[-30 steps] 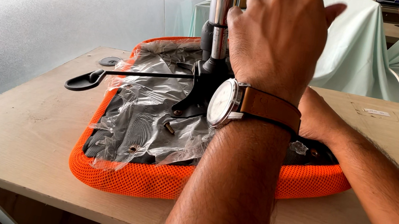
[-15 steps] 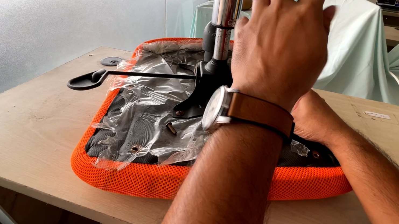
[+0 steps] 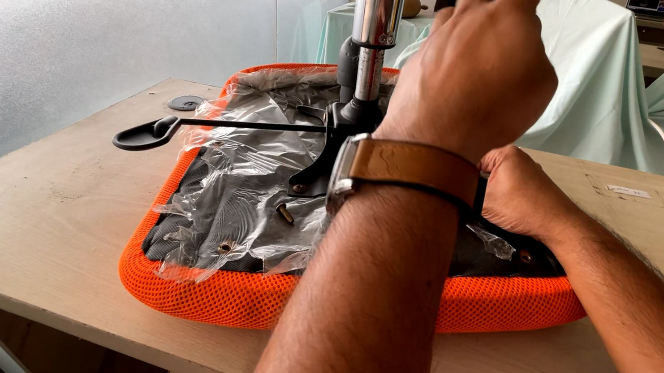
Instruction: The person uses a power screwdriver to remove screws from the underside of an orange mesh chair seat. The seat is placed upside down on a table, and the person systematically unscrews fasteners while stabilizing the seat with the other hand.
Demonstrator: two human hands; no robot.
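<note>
**Upturned chair seat on the desk, my hands at its post**

The desk is broad pale wood, and the orange mesh chair seat lies upside down on it, its near edge not far from the desk's front lip. I judge the seat bulky and fairly heavy — soft at the padded rim, stiff in the black underside, and slick where loose clear plastic wrap covers it. The firm places to take hold look like the rim or the shiny metal post standing up from the middle. A thin black lever juts out left, over the desk — easy to snag.

There is open desk to the left and right; draped furniture stands behind.

My left hand is raised beside the post, fingers curled loosely, holding nothing that I can see. My right hand rests on the seat's underside behind my left wrist; its fingers are hidden, so I cannot tell their grip.
</note>
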